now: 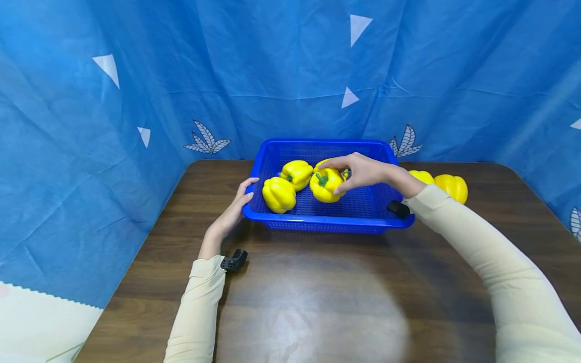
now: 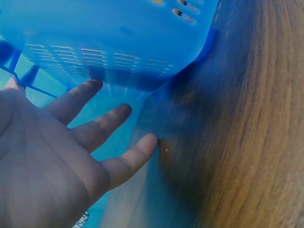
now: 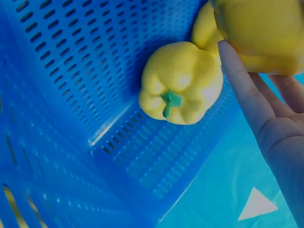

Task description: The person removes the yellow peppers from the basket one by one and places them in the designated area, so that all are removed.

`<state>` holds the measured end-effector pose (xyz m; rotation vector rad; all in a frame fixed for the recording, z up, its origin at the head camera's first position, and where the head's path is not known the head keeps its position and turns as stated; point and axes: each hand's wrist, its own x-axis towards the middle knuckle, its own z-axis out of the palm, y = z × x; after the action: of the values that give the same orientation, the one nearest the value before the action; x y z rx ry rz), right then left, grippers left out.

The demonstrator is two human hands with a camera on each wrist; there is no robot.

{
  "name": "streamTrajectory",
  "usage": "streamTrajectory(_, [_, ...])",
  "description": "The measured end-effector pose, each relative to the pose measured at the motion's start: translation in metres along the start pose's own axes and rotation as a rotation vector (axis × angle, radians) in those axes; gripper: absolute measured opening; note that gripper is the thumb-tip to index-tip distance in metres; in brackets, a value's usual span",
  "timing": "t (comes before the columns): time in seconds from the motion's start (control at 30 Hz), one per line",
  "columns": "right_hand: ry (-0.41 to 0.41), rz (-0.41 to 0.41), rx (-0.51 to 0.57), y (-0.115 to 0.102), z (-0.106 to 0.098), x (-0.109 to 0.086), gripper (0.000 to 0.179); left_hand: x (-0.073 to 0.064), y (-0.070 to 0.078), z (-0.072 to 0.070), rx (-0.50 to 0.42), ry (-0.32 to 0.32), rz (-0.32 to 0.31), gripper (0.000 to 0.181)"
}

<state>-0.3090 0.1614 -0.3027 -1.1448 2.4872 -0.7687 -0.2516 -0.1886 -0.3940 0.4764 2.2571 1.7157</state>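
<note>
A blue plastic basket [image 1: 313, 219] with slotted walls stands on the table. My left hand [image 1: 230, 214] holds its left rim, thumb and one finger on top. The other fingers [image 2: 111, 121] spread below the rim in the left wrist view. Over the basket, my right hand [image 1: 363, 171] grips a yellow bell pepper [image 1: 326, 187] with a green stem, thumb on the near side. In the right wrist view this held pepper [image 3: 266, 35] is partly cut off. Two yellow peppers [image 1: 279, 195] lie in the basket's left part. Another pepper [image 3: 183, 83] sits behind the held one, partly hidden in the head view.
Two more yellow peppers [image 1: 451, 188] lie on the wooden table [image 1: 290, 287] right of the basket, partly behind my right forearm. A blue curtain [image 1: 281, 65] with white triangles hangs right behind the table. Each wrist wears a black camera [image 1: 234, 259].
</note>
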Motion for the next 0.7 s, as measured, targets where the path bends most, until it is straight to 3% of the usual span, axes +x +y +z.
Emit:
streamTrajectory(0.2, [0.055,0.013,0.072,-0.003,-0.01,-0.008,0.062,0.001,-0.002,0.0,-0.009,-0.003,0.002,0.05])
streamTrajectory(0.7, [0.183,0.132,0.263,-0.009,-0.035,-0.043,0.058,0.001,0.001,-0.001,-0.014,-0.004,0.006,0.05])
